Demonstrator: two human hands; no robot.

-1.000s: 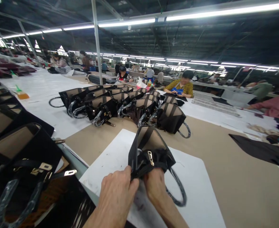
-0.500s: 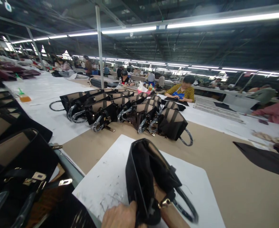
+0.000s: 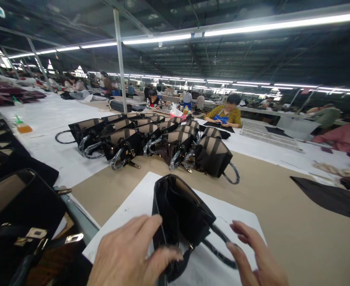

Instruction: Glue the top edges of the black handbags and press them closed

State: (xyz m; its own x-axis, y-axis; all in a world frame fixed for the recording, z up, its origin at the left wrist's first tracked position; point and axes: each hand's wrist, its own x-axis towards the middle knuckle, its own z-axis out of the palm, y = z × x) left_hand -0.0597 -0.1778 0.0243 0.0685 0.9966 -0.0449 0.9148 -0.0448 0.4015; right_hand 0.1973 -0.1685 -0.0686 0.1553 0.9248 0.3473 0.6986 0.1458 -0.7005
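Your bench [image 3: 306, 182] is covered partly in brown sheeting and partly in white. On it, beyond your hands, stands a close cluster of black bags [image 3: 213, 157] with tan panels and looped handles. At the far side, a person [image 3: 235, 117] in a yellow patterned top holds something blue. In front of you lies a white board [image 3: 127, 206], bearing dark marks. The black handbag [image 3: 193, 218] rests on that board, between your hands, mouth open. Your left hand [image 3: 127, 250], blurred, is at the bag's left wall; its grip is part open, thumb and fingers spread, and firm contact cannot be confirmed. Your right hand [image 3: 257, 254] has its grip wide open, holding nothing, thumb beside the bag's handle [image 3: 219, 255]; touch cannot be determined. An amber bottle [image 3: 23, 127] with a green tip stands to the far left.
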